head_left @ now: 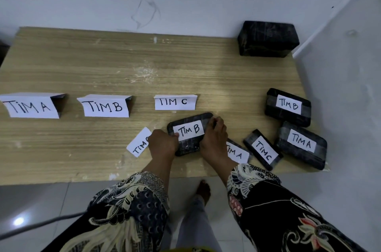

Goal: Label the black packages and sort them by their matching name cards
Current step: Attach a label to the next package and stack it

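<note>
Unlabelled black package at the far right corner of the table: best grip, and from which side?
Take the unlabelled black package across its two short ends, coming from above and in front. It is a tall block lying flat, with the wall close behind it, so a rear approach looks blocked. The table in front and to its left is open. Its wrap looks glossy, so probably squeeze firmly.

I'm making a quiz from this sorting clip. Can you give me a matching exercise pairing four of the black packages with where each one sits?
Things:
1. unlabelled package
2. held TIM B package
3. TIM C package
4. far TIM B package

Places:
a. between both hands, below the TIM C card
b. back right corner of the table
c. right edge, just behind the larger TIM A package
d. lying slanted, left of that TIM A package

Pairs: 1-b, 2-a, 3-d, 4-c
</note>
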